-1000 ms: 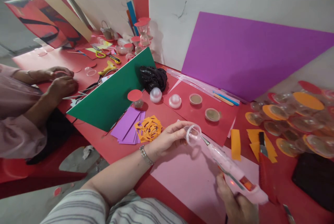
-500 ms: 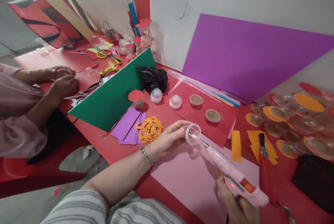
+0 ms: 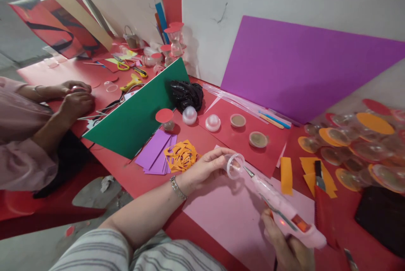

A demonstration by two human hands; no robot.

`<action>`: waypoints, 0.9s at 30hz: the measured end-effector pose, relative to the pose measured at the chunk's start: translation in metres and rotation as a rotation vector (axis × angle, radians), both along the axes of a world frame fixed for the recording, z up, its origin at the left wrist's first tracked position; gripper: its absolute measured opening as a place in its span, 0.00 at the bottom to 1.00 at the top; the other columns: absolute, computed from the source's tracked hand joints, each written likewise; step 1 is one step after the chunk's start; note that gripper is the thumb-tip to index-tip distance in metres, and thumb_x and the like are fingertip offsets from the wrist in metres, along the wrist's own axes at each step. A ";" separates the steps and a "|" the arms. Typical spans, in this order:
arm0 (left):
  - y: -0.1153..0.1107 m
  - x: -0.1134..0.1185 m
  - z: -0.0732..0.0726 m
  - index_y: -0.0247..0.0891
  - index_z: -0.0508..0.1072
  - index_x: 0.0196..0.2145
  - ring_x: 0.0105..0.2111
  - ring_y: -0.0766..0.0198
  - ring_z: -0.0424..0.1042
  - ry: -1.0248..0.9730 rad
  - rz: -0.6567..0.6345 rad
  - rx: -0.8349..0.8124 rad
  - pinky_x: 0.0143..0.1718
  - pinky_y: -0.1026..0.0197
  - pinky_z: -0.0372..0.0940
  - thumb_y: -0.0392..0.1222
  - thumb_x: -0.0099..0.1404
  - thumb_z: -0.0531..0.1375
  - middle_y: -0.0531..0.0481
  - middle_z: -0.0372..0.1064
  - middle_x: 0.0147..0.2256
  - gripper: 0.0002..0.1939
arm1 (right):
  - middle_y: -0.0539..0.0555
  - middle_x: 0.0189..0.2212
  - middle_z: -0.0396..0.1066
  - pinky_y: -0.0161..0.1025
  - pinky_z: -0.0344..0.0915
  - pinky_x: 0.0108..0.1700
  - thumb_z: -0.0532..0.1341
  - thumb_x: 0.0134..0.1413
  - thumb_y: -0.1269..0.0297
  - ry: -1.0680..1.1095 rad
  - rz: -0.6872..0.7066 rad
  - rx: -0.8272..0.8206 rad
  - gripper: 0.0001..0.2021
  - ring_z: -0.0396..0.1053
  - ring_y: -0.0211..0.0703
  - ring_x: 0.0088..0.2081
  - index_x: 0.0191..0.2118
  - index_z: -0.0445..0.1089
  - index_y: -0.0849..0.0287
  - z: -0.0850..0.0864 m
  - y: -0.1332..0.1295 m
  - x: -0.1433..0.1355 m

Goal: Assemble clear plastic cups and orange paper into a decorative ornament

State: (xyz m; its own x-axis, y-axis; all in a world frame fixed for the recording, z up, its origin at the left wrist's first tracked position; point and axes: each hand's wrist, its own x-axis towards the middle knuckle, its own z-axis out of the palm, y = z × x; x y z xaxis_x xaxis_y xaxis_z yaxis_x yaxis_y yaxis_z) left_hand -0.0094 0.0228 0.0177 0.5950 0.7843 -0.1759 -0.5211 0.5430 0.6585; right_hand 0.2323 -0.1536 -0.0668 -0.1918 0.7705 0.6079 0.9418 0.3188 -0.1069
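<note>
My left hand (image 3: 213, 165) pinches a small clear plastic cup (image 3: 235, 165), tilted so that its round rim faces the right. Wrapped round the handle of a pink glue gun (image 3: 278, 205) is my right hand (image 3: 284, 241), with an orange-red light glowing on the gun's side. The gun's metal nozzle is at the cup's rim; whether it touches cannot be made out. Under both lies a pink sheet (image 3: 228, 224). Beyond the cup, two shallow cups of brown filling (image 3: 257, 139) and a clear domed cup (image 3: 213, 123) rest on a red sheet (image 3: 221, 108).
At left, a green board (image 3: 136, 115) stands upright; behind it another person's hands (image 3: 76, 98) hold a small object. Purple strips (image 3: 155, 153) and orange paper cutouts (image 3: 182, 156) lie near my left forearm. Several joined cups with orange discs (image 3: 354, 144) and a black pouch (image 3: 382, 216) occupy the right.
The cup in my left hand has turned slightly, its rim now facing more to the right. The nozzle stays close to the rim. The other person's hands have tilted their object.
</note>
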 end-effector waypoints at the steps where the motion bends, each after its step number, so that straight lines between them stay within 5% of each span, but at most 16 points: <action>1: 0.000 0.000 0.000 0.36 0.80 0.40 0.34 0.66 0.72 -0.006 0.006 0.005 0.38 0.65 0.66 0.53 0.56 0.74 0.46 0.76 0.37 0.21 | 0.52 0.32 0.81 0.36 0.70 0.30 0.61 0.62 0.74 -0.160 0.048 0.064 0.15 0.68 0.39 0.21 0.47 0.82 0.51 0.000 0.001 0.001; 4: 0.000 0.001 0.000 0.36 0.79 0.40 0.35 0.65 0.73 -0.011 0.021 0.011 0.38 0.65 0.66 0.53 0.57 0.73 0.45 0.76 0.39 0.20 | 0.51 0.34 0.82 0.34 0.68 0.25 0.61 0.61 0.77 -0.334 0.127 0.124 0.17 0.69 0.37 0.20 0.47 0.81 0.52 0.000 0.004 0.005; 10: 0.000 0.000 -0.002 0.38 0.78 0.42 0.37 0.63 0.74 -0.029 0.029 -0.018 0.40 0.63 0.66 0.53 0.57 0.73 0.44 0.77 0.42 0.20 | 0.53 0.35 0.82 0.37 0.73 0.37 0.60 0.62 0.75 -0.152 0.174 0.023 0.13 0.79 0.47 0.35 0.46 0.80 0.53 0.003 -0.003 0.005; 27: 0.001 -0.001 0.005 0.40 0.81 0.42 0.41 0.64 0.74 -0.084 0.033 -0.006 0.42 0.64 0.65 0.47 0.54 0.76 0.46 0.76 0.46 0.19 | 0.56 0.38 0.82 0.39 0.74 0.36 0.62 0.63 0.73 -0.167 0.077 0.023 0.11 0.80 0.49 0.34 0.47 0.77 0.55 0.003 -0.010 0.000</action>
